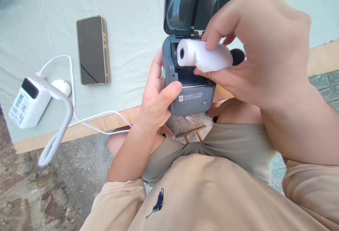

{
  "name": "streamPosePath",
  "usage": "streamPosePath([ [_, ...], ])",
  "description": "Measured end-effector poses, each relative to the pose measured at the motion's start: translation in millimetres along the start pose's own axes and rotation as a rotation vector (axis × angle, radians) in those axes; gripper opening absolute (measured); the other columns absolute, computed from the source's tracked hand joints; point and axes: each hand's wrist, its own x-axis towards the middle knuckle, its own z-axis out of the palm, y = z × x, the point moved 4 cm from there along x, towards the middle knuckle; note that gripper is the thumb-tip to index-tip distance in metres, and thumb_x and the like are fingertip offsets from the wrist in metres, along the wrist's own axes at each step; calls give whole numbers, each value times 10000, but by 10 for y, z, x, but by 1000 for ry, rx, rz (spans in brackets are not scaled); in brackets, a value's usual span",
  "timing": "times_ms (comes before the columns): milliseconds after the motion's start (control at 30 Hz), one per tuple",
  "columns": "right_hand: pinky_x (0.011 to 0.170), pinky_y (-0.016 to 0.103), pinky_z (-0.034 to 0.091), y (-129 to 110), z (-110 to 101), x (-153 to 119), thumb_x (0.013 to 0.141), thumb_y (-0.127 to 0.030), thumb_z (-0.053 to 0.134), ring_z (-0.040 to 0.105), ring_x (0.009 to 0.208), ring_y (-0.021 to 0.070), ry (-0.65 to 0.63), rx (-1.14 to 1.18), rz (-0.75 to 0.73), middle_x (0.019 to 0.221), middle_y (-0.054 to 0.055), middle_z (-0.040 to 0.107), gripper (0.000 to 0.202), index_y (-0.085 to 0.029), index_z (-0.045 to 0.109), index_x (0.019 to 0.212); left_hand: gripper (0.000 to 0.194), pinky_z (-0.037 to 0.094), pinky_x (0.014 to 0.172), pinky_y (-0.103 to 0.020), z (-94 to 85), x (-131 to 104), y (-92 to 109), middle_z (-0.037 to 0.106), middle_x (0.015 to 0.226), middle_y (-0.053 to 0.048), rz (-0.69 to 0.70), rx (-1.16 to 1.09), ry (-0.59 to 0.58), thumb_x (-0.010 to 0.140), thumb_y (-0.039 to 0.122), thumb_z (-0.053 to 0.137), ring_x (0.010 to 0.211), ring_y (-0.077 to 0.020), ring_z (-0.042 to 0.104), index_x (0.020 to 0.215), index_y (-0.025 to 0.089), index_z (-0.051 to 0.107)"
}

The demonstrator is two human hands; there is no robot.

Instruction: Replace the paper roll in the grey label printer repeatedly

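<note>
A dark grey-blue printer (192, 100) stands at the table's front edge, its lid (182, 8) raised. My left hand (159, 97) grips the printer's left side, the thumb lying over its front rim. Above the open compartment, my right hand (249, 44) pinches a white paper roll (209, 54) between thumb and fingers. The roll lies nearly level, its dark hollow core facing left. It hides part of the compartment, so whether it touches the inside cannot be made out. A round black object (237, 56) shows partly behind the roll's right end.
A phone (91, 51) lies on the pale tablecloth (127, 23) to the left. Farther left are a white power bank (31, 100) with a label and a small round white item (61, 88). A white cable (100, 130) runs over the table edge toward my left forearm.
</note>
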Motion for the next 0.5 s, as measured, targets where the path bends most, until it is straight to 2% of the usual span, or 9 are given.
streamPosePath([
  [67, 792, 319, 478, 28, -13, -31, 852, -257, 488, 618, 959, 131, 17, -33, -108, 1001, -9, 639, 92, -222, 564, 889, 448, 537, 1012, -323, -2, -3, -8, 641, 1148, -2, 27, -4, -34, 839, 335, 633, 1243, -217, 590, 1254, 281, 475],
  [167, 739, 301, 452, 19, -12, -92, 840, -210, 488, 619, 911, 126, 103, -23, -231, 935, -16, 645, 87, -226, 573, 850, 438, 529, 1018, -333, -15, 5, -21, 630, 1171, -17, 31, -48, -19, 853, 337, 591, 1246, -222, 588, 1265, 261, 464],
  [267, 726, 312, 413, -73, 21, -189, 857, -266, 504, 585, 813, 114, 235, -2, -388, 860, -30, 637, 87, -229, 572, 820, 420, 498, 1067, -372, -29, 14, -25, 635, 1182, -43, 8, -74, 18, 868, 397, 549, 1373, -252, 482, 1254, 258, 457],
  [333, 718, 320, 375, -137, 75, -244, 848, -312, 554, 586, 830, 117, 221, -12, -481, 846, -69, 650, 84, -241, 574, 808, 452, 479, 1092, -380, -31, 12, -12, 643, 1170, -45, 23, -57, 7, 840, 411, 593, 1426, -259, 414, 1249, 270, 459],
  [400, 725, 323, 373, -170, 89, -264, 831, -375, 604, 592, 854, 113, 181, 21, -545, 857, -86, 659, 135, -245, 574, 815, 477, 480, 1089, -374, -43, 4, -5, 647, 1143, -34, 27, -20, 4, 811, 381, 650, 1417, -266, 421, 1242, 283, 470],
  [433, 749, 323, 398, -165, 62, -256, 827, -399, 610, 591, 860, 105, 187, 60, -543, 877, -75, 655, 162, -242, 574, 826, 499, 498, 1065, -374, -48, -1, -6, 646, 1135, -27, 22, 2, -3, 791, 361, 683, 1385, -273, 458, 1238, 289, 474],
  [500, 876, 324, 467, -81, -12, -186, 838, -441, 580, 588, 982, 102, 171, 185, -371, 985, -39, 627, 196, -253, 582, 894, 539, 546, 976, -377, -57, -12, -10, 638, 1139, -23, 17, 44, -17, 755, 349, 726, 1267, -284, 559, 1228, 292, 474],
])
